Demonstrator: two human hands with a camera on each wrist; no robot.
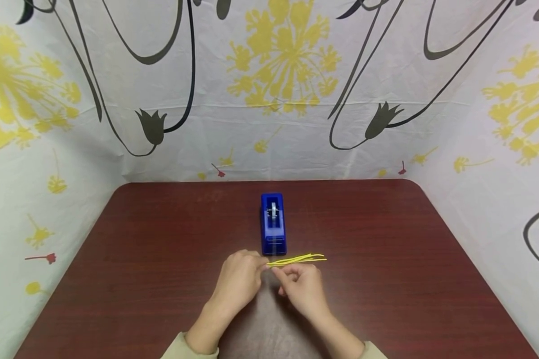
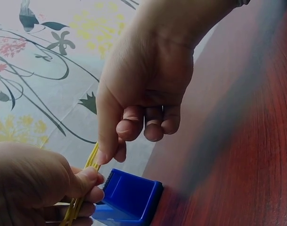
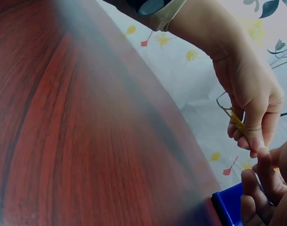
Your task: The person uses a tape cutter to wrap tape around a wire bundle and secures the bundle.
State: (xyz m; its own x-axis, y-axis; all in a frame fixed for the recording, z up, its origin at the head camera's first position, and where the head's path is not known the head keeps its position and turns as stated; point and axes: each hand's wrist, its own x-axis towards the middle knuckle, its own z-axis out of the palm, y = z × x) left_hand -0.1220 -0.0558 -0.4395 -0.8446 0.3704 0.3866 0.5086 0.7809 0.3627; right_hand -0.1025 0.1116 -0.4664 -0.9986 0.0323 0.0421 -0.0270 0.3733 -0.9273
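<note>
My left hand [image 1: 240,276] pinches the left end of a bundle of thin yellow strands [image 1: 298,260] between thumb and forefinger. Close beside it, my right hand [image 1: 303,289] grips the same bundle with thumb and fingers, and the loose ends fan out to the right. In the left wrist view the two thumbs meet almost tip to tip on the strands [image 2: 92,156]. The right wrist view has the bundle [image 3: 236,121] running under the right hand's fingers. Just beyond both hands stands a blue tape dispenser [image 1: 274,239] with a clear roll inside.
The dark red wooden table [image 1: 161,234] has rounded far corners. White cloth [image 1: 269,139] printed with yellow flowers and dark stems hangs behind it and along both sides. Light sleeves [image 1: 190,347] cover the forearms.
</note>
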